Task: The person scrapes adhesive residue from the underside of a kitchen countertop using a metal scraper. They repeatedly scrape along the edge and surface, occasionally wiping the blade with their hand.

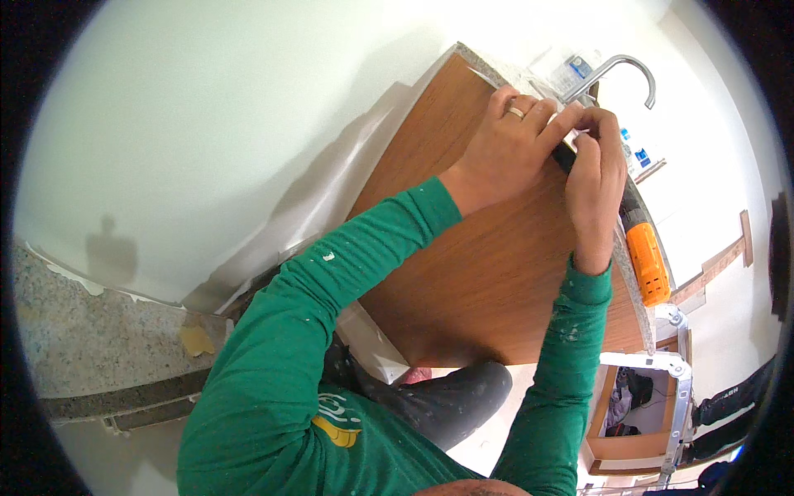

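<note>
My left hand (505, 152), with a ring on one finger, rests against the top edge of a brown wood-grain panel (459, 248), just under a granite countertop edge (634, 282). Close beside it, my right hand (597, 177) has its thumb and fingers pinched on a small pale piece (578, 131), mostly hidden by the fingers. The fingertips of both hands meet around this spot. A dark gap or strip (563, 156) shows between the hands below the stone edge. Whether my left fingers grip anything is hidden.
An orange power tool (648, 263) lies along the countertop near my right wrist. Behind the hands stand a curved metal faucet (620, 68) and clear plastic packaging (574, 71). A hinged aluminium ladder (676, 397) and another person's dark-clothed legs (732, 403) are at right. A granite slab (105, 322) lies left.
</note>
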{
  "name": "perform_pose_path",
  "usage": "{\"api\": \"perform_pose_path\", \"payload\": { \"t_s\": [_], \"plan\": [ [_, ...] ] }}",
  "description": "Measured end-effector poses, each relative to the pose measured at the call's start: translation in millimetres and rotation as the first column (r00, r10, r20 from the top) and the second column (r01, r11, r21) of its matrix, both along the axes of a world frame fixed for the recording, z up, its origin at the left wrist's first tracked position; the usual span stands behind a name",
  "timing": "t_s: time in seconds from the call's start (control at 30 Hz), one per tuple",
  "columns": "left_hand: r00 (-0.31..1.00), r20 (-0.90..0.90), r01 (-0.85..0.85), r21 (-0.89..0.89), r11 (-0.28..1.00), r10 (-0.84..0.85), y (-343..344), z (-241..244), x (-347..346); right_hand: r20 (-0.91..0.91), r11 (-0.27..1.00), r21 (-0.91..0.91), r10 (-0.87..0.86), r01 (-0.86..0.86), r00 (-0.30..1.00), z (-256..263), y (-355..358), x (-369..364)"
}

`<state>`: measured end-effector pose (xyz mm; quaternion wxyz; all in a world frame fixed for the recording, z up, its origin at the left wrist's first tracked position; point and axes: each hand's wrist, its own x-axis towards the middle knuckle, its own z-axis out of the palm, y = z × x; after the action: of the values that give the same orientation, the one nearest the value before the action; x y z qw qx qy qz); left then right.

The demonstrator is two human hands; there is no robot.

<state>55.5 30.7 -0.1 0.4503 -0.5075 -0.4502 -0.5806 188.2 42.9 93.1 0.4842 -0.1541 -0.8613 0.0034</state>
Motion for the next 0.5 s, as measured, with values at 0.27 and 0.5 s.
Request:
{"api": "perform_pose_path", "payload": {
  "t_s": [0.27,0.5],
  "plan": [
    [0.994,-0.095,-0.055,0.012,0.998,0.056,14.3,-15.7,-8.9,-0.219,0.945,0.290,0.218,-0.149,0.951,-20.0,13.6,17.2],
    [0.996,-0.085,-0.006,0.015,1.000,0.008,11.8,-12.8,-19.4,-0.353,0.931,0.364,0.128,0.010,0.927,-30.4,16.8,-7.1]
  ]
}}
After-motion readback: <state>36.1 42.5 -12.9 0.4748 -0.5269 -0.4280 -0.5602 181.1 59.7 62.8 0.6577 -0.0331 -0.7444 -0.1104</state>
